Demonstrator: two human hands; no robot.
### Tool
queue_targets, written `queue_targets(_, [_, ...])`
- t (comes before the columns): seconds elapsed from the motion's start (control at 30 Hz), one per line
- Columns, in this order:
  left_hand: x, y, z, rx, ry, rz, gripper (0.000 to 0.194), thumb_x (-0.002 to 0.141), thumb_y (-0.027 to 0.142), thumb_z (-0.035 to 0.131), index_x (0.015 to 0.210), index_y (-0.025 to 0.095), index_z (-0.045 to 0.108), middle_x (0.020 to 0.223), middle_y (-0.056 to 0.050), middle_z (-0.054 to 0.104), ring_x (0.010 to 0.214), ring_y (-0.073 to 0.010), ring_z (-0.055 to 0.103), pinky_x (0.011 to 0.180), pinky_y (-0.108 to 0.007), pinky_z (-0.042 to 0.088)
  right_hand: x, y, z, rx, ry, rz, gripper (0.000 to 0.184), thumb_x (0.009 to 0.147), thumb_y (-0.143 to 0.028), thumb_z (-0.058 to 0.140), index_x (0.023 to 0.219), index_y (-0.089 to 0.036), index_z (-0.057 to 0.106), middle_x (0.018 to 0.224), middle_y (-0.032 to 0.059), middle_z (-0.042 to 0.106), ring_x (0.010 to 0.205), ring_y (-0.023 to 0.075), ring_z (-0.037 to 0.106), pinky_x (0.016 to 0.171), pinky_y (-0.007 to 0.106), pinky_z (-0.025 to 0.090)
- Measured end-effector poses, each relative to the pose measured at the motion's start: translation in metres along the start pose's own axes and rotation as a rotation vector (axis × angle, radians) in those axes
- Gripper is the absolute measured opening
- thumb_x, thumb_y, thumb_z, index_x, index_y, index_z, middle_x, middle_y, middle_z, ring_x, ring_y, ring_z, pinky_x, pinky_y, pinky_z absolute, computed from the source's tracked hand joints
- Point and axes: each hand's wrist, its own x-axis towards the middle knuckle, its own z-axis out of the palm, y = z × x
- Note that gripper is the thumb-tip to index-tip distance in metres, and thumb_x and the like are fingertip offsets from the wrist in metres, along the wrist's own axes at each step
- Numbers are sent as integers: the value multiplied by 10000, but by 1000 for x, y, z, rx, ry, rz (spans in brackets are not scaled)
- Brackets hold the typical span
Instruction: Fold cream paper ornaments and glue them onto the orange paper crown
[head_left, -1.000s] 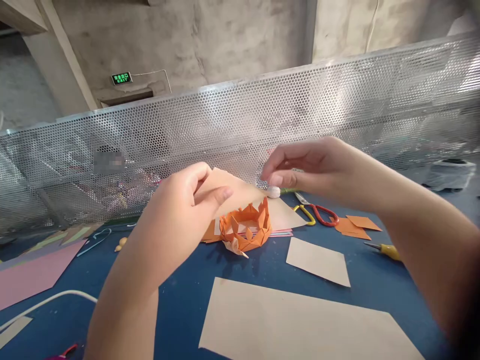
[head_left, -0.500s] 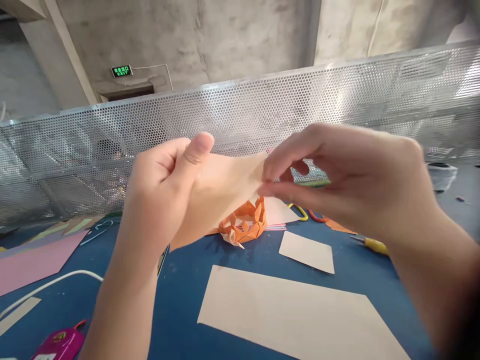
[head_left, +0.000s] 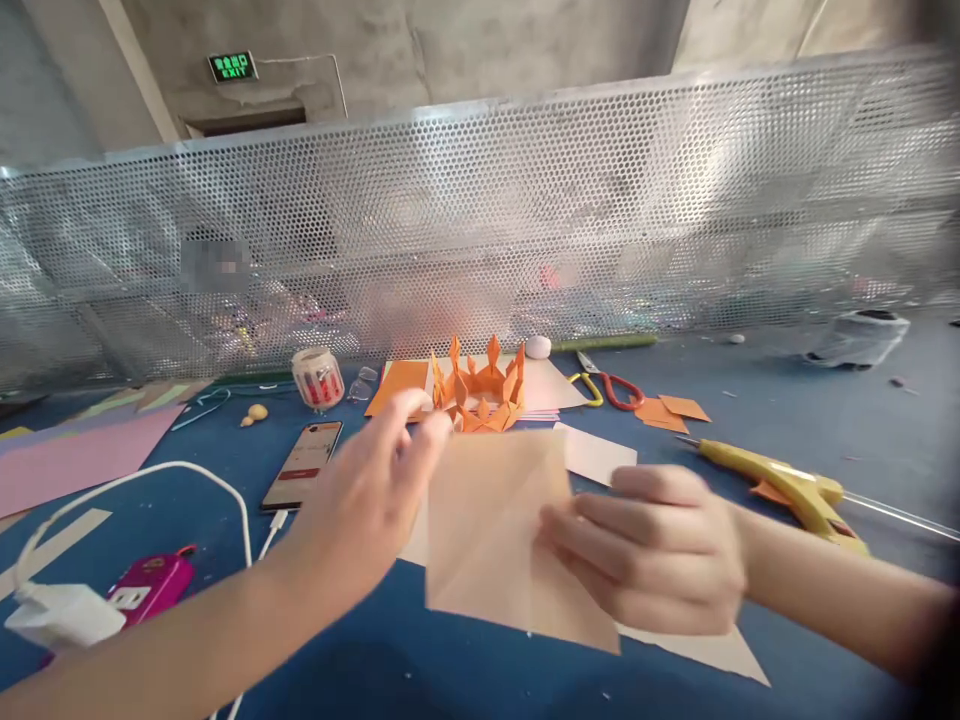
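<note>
My right hand (head_left: pixel 652 550) is closed on the right side of a pale peach sheet of paper (head_left: pixel 495 530), which shows faint creases and hangs tilted over the table. My left hand (head_left: pixel 390 460) reaches past the sheet's upper left corner, its thumb and forefinger drawn close together and slightly blurred. Those fingertips are beside an orange folded-paper ring (head_left: pixel 487 390) with pointed tips; what they pinch, if anything, is hidden. Behind the held sheet lies a small pale paper rectangle (head_left: pixel 596 455). A larger pale sheet (head_left: pixel 712 650) lies underneath, mostly covered.
To the right are a yellow glue gun (head_left: pixel 780 480), red-and-yellow-handled scissors (head_left: pixel 622 392) and orange paper squares (head_left: pixel 667 410). Leftward are a phone (head_left: pixel 304 465), a jar (head_left: pixel 318 378), a white charger (head_left: pixel 64 615) with its cable, and pink paper (head_left: pixel 82 450). A perforated metal screen (head_left: pixel 465 220) stands behind.
My left hand has let go of the peach sheet and moved forward to the orange ring. My right hand has lowered the sheet toward me. The view has tilted down.
</note>
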Motion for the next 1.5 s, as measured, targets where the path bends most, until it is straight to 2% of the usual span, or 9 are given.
queue_targets(0.07, [-33,14,8,-79,-164,107,454,903,-79,360,1265,134,532,1293,-214,706,1101,-300,752,861,-428,640,-13,-10,20,78,5,-80,312,1048,-97,464,824,-249,617,921,-5,777,790,127,670,663,293,491])
queue_targets(0.3, [-98,28,29,-783,-723,13,441,986,157,530,1422,205,481,1485,-159,632,1415,-285,576,1162,-491,505,-39,-29,46,379,-228,132,347,1120,-213,328,968,-182,638,820,41,740,708,153,612,674,297,496])
queue_targets(0.43, [-112,20,35,-928,-680,-116,637,977,263,642,1518,260,305,1565,-160,548,1477,-305,497,1194,-546,455,-41,-29,47,542,-302,277,229,1068,-199,440,975,-196,649,913,56,763,816,150,666,779,269,540])
queue_targets(0.63, [-111,17,30,-969,-588,0,603,979,247,681,1412,288,263,1549,-193,557,1470,-296,516,1198,-563,442,-36,-37,45,583,-395,672,207,1034,-264,476,939,-194,646,834,54,730,699,148,675,649,256,543])
queue_targets(0.77, [-108,22,32,-916,-644,-22,510,949,227,679,1373,314,410,1480,-116,619,1400,-290,578,1205,-538,432,-41,-45,46,556,-417,912,244,1040,-337,500,844,-219,586,690,-3,656,562,129,576,531,243,488])
queue_targets(0.9, [-112,28,41,-920,-655,-92,644,925,310,681,1506,309,403,1483,-118,595,1365,-324,575,1187,-538,450,-46,-53,51,595,-388,1037,154,1007,-331,520,1119,-242,577,808,-2,705,536,121,548,499,243,491])
queue_targets(1.2, [-112,32,42,-875,-836,-259,782,899,418,708,1608,322,391,1427,-109,563,1352,-327,532,1177,-537,461,-35,-61,50,640,-398,1002,317,1010,-210,468,957,-253,778,837,36,715,677,129,678,598,213,558])
queue_targets(1.37, [-107,28,41,-838,-752,-98,786,908,374,674,1614,213,367,1589,-154,486,1484,-370,431,1212,-601,403,-34,-67,46,445,-333,944,270,1004,-180,500,840,-244,704,781,22,688,660,133,701,588,197,578])
queue_targets(1.5, [-99,23,34,-824,-756,-32,816,922,304,704,1628,213,305,1659,-149,432,1524,-328,420,1228,-546,405,-38,-66,41,447,-292,813,270,1025,-118,472,1152,-271,655,973,28,749,832,134,762,731,180,611])
